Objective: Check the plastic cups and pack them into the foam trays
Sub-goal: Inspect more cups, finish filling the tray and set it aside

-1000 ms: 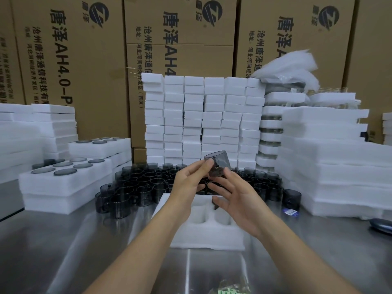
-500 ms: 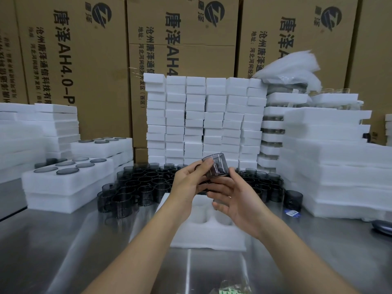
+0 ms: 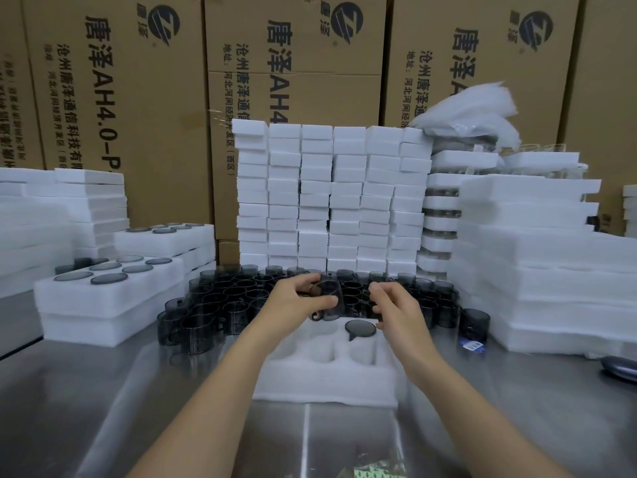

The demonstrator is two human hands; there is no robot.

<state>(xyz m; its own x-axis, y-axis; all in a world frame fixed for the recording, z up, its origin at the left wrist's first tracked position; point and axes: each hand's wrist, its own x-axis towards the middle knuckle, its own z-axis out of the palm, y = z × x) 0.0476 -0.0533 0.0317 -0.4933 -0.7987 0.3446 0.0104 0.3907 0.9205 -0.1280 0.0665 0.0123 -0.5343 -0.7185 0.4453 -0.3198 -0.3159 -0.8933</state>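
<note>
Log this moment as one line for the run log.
phase: packing | left hand: holds held cup | right hand: empty, beside seated cup | foam tray: other visible pockets empty

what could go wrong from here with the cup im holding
The cup in the left hand is at the far edge of the foam tray and might slip or go in crooked. The loose cups crowd right behind the tray, so a hand pulling back could topple some.
</note>
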